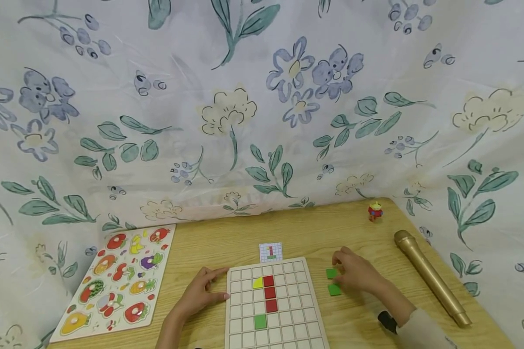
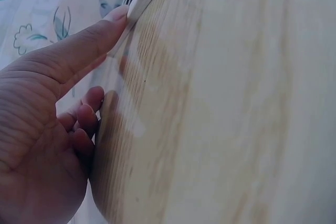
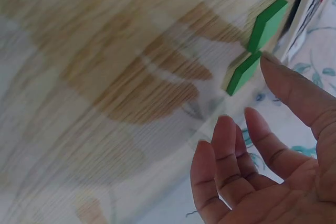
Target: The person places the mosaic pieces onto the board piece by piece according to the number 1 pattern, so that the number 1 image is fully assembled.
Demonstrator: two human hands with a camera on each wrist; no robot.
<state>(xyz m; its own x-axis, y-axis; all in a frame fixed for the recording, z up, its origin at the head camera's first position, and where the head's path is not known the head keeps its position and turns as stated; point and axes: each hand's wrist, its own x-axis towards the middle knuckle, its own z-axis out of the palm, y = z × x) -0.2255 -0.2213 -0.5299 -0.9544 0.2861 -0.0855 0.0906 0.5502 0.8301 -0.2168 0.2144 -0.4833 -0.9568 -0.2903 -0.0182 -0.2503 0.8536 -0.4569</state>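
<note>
A wooden grid board [image 1: 290, 292] lies on the table, bearing a yellow piece [image 1: 258, 282], red squares in a column [image 1: 270, 293] and a green square [image 1: 260, 321]. My left hand [image 1: 203, 291] rests at the board's left edge, its thumb and index finger against the side. Two loose green squares, one farther [image 1: 331, 274] and one nearer [image 1: 334, 290], lie right of the board. Over them is my right hand [image 1: 357, 272], holding nothing. In the right wrist view its thumb tip is right at one green tile [image 3: 244, 73], the other fingers loosely bent and apart from it.
A small pattern card [image 1: 270, 252] lies behind the board. To the left is a fruit puzzle board [image 1: 113, 286]. A gold microphone [image 1: 432, 278] lies on the right, with a small toy figure [image 1: 375, 212] at the back corner. A floral curtain [image 1: 244, 121] hangs behind.
</note>
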